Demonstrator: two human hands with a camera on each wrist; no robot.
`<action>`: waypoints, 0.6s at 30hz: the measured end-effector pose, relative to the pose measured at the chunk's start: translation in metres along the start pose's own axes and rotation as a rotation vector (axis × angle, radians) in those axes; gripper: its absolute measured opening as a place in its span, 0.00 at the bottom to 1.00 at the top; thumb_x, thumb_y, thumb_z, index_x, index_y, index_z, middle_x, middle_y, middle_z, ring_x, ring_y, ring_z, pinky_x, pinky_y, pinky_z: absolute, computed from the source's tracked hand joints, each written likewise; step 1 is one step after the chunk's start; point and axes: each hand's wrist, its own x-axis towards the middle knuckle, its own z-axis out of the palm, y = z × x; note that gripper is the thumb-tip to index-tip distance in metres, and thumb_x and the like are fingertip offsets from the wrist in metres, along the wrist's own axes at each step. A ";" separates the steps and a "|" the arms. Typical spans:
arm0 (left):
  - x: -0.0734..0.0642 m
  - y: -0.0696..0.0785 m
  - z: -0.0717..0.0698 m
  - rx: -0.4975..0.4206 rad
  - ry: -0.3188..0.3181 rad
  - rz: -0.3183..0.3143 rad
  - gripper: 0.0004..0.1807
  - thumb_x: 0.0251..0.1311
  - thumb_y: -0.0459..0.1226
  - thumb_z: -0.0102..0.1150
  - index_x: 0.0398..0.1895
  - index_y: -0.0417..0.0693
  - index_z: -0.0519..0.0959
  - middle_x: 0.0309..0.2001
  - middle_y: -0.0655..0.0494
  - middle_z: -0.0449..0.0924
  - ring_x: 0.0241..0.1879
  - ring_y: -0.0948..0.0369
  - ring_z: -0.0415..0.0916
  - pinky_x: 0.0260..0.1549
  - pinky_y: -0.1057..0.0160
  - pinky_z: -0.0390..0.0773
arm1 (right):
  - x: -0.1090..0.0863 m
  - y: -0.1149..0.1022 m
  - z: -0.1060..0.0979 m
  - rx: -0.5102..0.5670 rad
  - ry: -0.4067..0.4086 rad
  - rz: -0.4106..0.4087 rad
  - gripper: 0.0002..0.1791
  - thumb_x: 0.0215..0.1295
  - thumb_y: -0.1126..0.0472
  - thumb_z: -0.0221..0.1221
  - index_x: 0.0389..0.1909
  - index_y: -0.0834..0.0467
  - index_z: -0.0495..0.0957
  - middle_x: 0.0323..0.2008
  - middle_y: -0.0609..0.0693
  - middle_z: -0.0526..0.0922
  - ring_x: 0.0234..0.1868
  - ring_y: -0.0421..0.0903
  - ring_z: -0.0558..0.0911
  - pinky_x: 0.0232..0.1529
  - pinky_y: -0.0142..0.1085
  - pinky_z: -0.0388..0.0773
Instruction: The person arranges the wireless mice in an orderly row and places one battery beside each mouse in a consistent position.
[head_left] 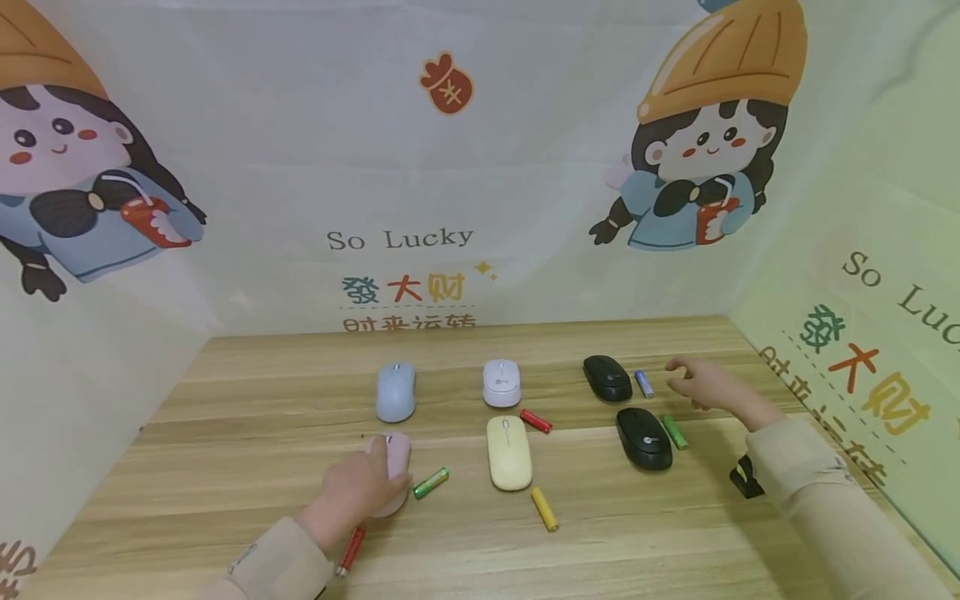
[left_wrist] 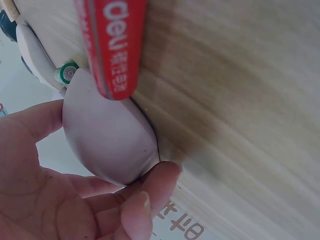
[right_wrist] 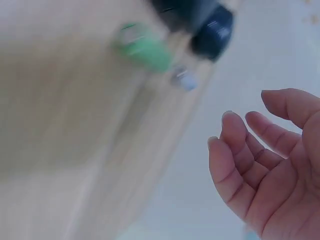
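My left hand [head_left: 351, 492] grips a pink computer mouse [head_left: 400, 457] on the table, thumb on one side and fingers on the other in the left wrist view. A red battery [head_left: 351, 552] lies by that wrist, and a green battery [head_left: 431, 483] to the right of the pink mouse. My right hand [head_left: 705, 385] hovers with loosely bent fingers and nothing in it, right of a blue battery [head_left: 644, 384]. Close to that battery are a black mouse [head_left: 607, 378], a second black mouse [head_left: 644, 438] and another green battery [head_left: 675, 432]. The right wrist view is blurred.
A blue mouse [head_left: 396, 392] and a white mouse [head_left: 502, 383] stand farther back. Mid-table are a yellow mouse [head_left: 509, 454], a red battery [head_left: 536, 421] and a yellow battery [head_left: 545, 510]. A printed cloth [head_left: 525, 167] closes off the back and sides of the wooden table [head_left: 637, 542].
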 end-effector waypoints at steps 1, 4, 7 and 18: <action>0.000 0.000 0.000 -0.002 -0.001 -0.002 0.41 0.55 0.51 0.55 0.62 0.29 0.58 0.37 0.34 0.77 0.28 0.51 0.75 0.23 0.53 0.75 | 0.003 -0.008 -0.001 -0.038 0.005 -0.015 0.23 0.66 0.63 0.47 0.55 0.75 0.63 0.26 0.58 0.75 0.18 0.44 0.72 0.20 0.35 0.69; -0.001 -0.001 -0.001 -0.002 -0.001 -0.007 0.41 0.55 0.51 0.55 0.63 0.29 0.58 0.39 0.34 0.77 0.28 0.50 0.76 0.24 0.53 0.76 | 0.014 -0.036 0.004 -0.121 -0.006 -0.070 0.21 0.65 0.63 0.48 0.55 0.72 0.65 0.26 0.57 0.75 0.20 0.44 0.73 0.21 0.34 0.68; -0.001 -0.001 -0.001 0.001 -0.003 -0.009 0.41 0.56 0.51 0.55 0.63 0.29 0.58 0.39 0.33 0.77 0.30 0.48 0.77 0.26 0.52 0.76 | 0.023 -0.066 0.019 -0.181 -0.032 -0.137 0.19 0.65 0.65 0.49 0.54 0.70 0.68 0.23 0.52 0.73 0.19 0.41 0.69 0.22 0.32 0.65; -0.001 -0.001 -0.001 0.014 -0.004 0.001 0.41 0.56 0.52 0.55 0.63 0.29 0.58 0.38 0.33 0.77 0.30 0.47 0.77 0.26 0.52 0.76 | 0.064 -0.124 0.100 -0.465 -0.117 -0.311 0.12 0.58 0.66 0.55 0.44 0.63 0.75 0.39 0.56 0.81 0.35 0.48 0.79 0.37 0.42 0.76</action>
